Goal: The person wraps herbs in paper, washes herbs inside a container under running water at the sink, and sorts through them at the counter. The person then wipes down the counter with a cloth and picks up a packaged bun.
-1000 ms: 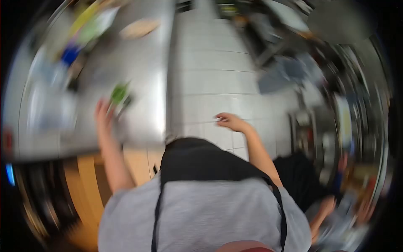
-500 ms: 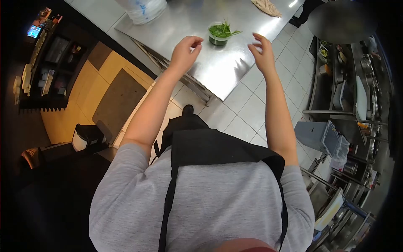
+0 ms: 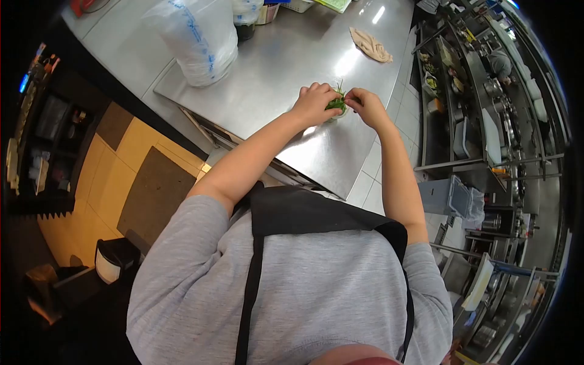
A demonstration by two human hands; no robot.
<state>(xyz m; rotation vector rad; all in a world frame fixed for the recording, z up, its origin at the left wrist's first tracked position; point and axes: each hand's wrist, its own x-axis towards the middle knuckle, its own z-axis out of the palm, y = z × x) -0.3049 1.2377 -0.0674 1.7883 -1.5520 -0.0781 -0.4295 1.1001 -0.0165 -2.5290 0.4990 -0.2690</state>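
A small clear plastic tub (image 3: 339, 115) of green leaves (image 3: 334, 105) stands on the steel table (image 3: 267, 79), partly hidden by both hands. My left hand (image 3: 316, 105) is curled over the tub's left side, its fingertips and thumb at the rim and the leaves. From the right, my right hand (image 3: 368, 108) pinches thumb and fingers together at the edge of the leaves. Thin stems stick up between the two hands.
A large clear plastic bag (image 3: 198, 45) stands on the table's left part. A beige cloth (image 3: 371, 45) lies toward the far right edge. Steel shelving (image 3: 453, 97) with pans runs along the right, above a grey bin (image 3: 441, 196). A floor mat (image 3: 161, 188) lies at left.
Both hands have moved inward from either side of the tub onto it and its leaves. The view has shifted, showing more of the table's far side.
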